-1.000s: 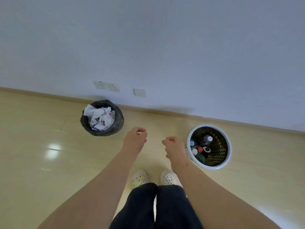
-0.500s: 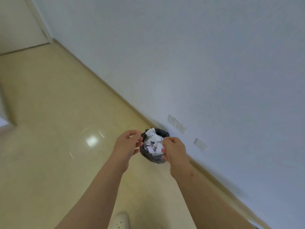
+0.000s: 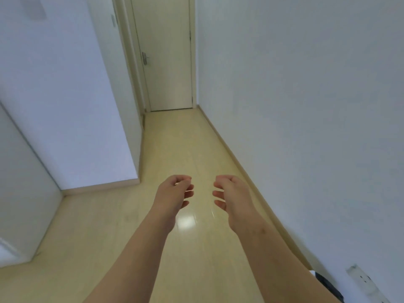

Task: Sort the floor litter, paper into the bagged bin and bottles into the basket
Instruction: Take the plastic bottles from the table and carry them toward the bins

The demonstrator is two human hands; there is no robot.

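Two empty hands; search step in progress.
Left hand (image 3: 175,191) and right hand (image 3: 231,193) hang loosely curled over the corridor floor (image 3: 175,138), holding nothing. Litter and basket are out of view; a dark sliver, probably the bagged bin (image 3: 330,287), shows at lower right. Next move: locate remaining paper or bottles.

Just right of the right forearm (image 3: 284,254), the bagged bin (image 3: 331,288) shows only as a dark sliver: the forearm hides most of it and the bottom edge cuts the rest. A white scrap (image 3: 313,273) at its top is too small to identify. Farther right of the forearm, a wall socket (image 3: 361,282) is smeared, its holes unreadable. Far left of the forearm, a white object (image 3: 6,248) is cut off by the picture's edge, its kind unclear.
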